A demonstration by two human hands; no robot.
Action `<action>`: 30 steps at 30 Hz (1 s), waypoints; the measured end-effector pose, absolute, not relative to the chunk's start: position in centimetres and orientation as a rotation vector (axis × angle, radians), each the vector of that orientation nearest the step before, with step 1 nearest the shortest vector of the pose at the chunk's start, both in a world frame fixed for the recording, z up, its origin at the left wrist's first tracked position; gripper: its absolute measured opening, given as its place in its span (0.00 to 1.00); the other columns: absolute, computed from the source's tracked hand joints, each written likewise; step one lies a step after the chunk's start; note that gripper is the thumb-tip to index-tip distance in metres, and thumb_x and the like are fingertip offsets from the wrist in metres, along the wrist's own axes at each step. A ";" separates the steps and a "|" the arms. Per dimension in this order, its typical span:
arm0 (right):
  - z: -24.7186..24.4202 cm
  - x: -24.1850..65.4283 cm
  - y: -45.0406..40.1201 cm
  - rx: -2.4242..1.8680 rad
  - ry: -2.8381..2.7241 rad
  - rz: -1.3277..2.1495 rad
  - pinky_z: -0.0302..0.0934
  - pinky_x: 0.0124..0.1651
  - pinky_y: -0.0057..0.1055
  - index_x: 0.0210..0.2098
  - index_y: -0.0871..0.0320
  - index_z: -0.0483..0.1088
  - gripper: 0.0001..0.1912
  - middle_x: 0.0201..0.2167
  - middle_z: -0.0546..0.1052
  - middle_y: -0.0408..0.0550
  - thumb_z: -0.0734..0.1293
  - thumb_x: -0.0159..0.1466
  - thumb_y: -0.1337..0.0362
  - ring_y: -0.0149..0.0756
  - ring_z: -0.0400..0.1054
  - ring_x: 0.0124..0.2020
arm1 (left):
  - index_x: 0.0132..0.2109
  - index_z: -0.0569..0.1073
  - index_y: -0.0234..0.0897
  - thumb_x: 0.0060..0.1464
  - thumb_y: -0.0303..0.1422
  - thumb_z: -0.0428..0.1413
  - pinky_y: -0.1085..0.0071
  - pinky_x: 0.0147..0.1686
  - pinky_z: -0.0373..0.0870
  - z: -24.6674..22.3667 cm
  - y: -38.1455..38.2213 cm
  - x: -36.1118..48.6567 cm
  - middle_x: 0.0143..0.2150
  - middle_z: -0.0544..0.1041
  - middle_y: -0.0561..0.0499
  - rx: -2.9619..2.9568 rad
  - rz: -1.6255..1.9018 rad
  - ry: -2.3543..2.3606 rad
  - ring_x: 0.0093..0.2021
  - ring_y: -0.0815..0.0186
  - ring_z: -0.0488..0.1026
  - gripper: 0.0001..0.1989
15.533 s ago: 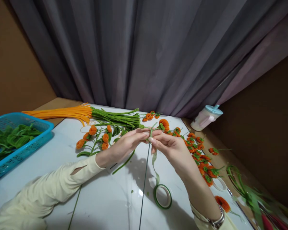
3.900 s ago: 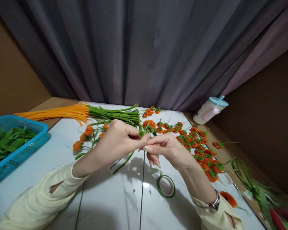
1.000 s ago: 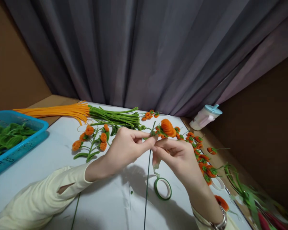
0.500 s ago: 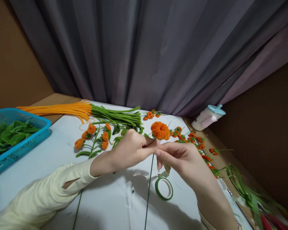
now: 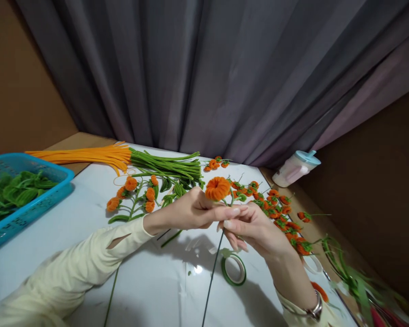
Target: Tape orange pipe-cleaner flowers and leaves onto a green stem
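Observation:
An orange pipe-cleaner flower (image 5: 218,189) stands just above my two hands, on a thin dark green wire stem (image 5: 211,274) that runs down toward the table's near edge. My left hand (image 5: 194,210) is closed, with its fingers around the upper stem just below the bloom. Against its fingertips, my right hand (image 5: 254,227) pinches the same stem, and a small green curl (image 5: 240,197) shows above it. The exact grip point is hidden by the fingers. Below my right hand lies a roll of green floral tape (image 5: 243,272).
A blue basket (image 5: 63,182) of green leaves stands at the left. Orange (image 5: 85,155) and green pipe cleaners (image 5: 170,163) lie at the back. A finished flower spray (image 5: 133,202) is behind my left arm. Several small orange flowers (image 5: 276,211) spread at the right, near a lidded cup (image 5: 295,169).
The flower has shifted slightly left and turned, showing more of its side. My hands have moved closer together, the left one reaching further right along the stem. A green curl now shows beside the bloom.

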State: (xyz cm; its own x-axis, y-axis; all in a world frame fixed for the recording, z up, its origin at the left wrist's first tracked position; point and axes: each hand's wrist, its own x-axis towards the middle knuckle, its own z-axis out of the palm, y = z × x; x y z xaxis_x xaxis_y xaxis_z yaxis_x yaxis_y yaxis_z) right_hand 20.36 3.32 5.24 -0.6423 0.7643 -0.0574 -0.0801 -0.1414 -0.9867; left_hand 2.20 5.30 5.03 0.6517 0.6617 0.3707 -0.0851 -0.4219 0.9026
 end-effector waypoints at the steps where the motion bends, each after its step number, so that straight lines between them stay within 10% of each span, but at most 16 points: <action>1: 5.1 20.2 3.4 -0.769 -1.531 1.851 0.46 0.15 0.20 0.27 0.63 0.74 0.13 0.14 0.72 0.42 0.71 0.59 0.59 0.19 0.55 0.11 | 0.17 0.58 0.34 0.59 0.37 0.55 0.78 0.16 0.49 4.9 5.4 2.2 0.14 0.55 0.59 1.835 0.884 0.441 0.16 0.78 0.53 0.25; 10: 5.0 19.1 2.9 -0.840 -1.424 1.707 0.40 0.12 0.21 0.23 0.63 0.76 0.12 0.13 0.72 0.44 0.73 0.56 0.61 0.18 0.51 0.10 | 0.30 0.74 0.32 0.50 0.36 0.61 0.78 0.24 0.65 5.8 9.5 -1.3 0.20 0.68 0.57 1.927 0.491 0.455 0.22 0.73 0.66 0.10; 15: 5.2 19.0 2.8 -0.882 -1.414 1.706 0.42 0.13 0.20 0.25 0.62 0.77 0.09 0.14 0.73 0.43 0.72 0.57 0.63 0.18 0.52 0.11 | 0.52 0.69 0.36 0.51 0.29 0.58 0.67 0.47 0.68 8.9 8.4 -3.4 0.52 0.74 0.45 2.333 0.863 0.661 0.50 0.62 0.71 0.20; 30: 5.2 19.1 2.8 -0.852 -1.452 1.697 0.41 0.12 0.21 0.23 0.63 0.76 0.11 0.14 0.73 0.43 0.72 0.58 0.62 0.18 0.52 0.10 | 0.32 0.74 0.34 0.59 0.24 0.52 0.61 0.42 0.62 9.0 4.6 -1.6 0.31 0.77 0.51 3.323 1.001 0.709 0.37 0.63 0.73 0.09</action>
